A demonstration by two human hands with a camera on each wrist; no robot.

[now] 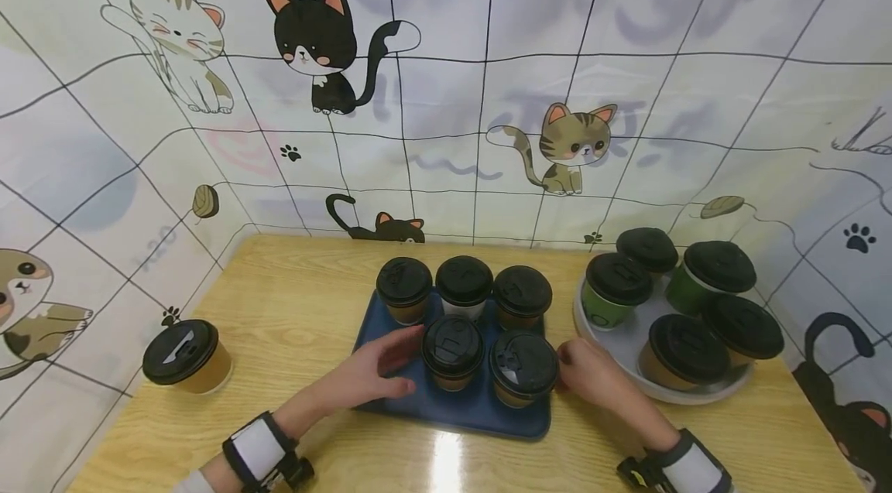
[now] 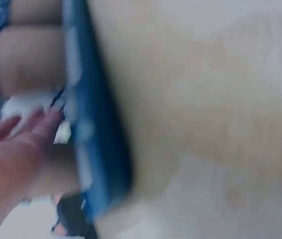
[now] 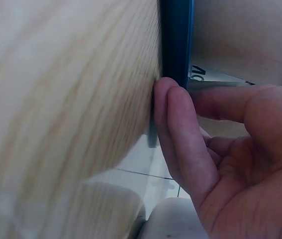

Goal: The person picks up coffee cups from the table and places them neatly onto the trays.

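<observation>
A blue tray (image 1: 460,412) on the table carries several paper cups with black lids, three at the back and two in front. My left hand (image 1: 379,369) reaches over the tray's left part, thumb and fingers spread beside the front-left cup (image 1: 453,354); whether the fingertips touch it cannot be told. Blur softens this hand (image 2: 19,154) in the left wrist view. At the tray's right edge, by the front-right cup (image 1: 524,369), my right hand (image 1: 588,373) pinches the rim. Seen from the right wrist, its fingers (image 3: 185,129) lie against the tray's edge (image 3: 175,45), thumb on the inner side.
A grey-white round plate (image 1: 592,323) at the right holds several lidded cups, some of them green. One lidded brown cup (image 1: 191,357) stands alone at the left of the wooden table (image 1: 300,276). A cat-patterned cloth (image 1: 446,90) hangs behind and at both sides.
</observation>
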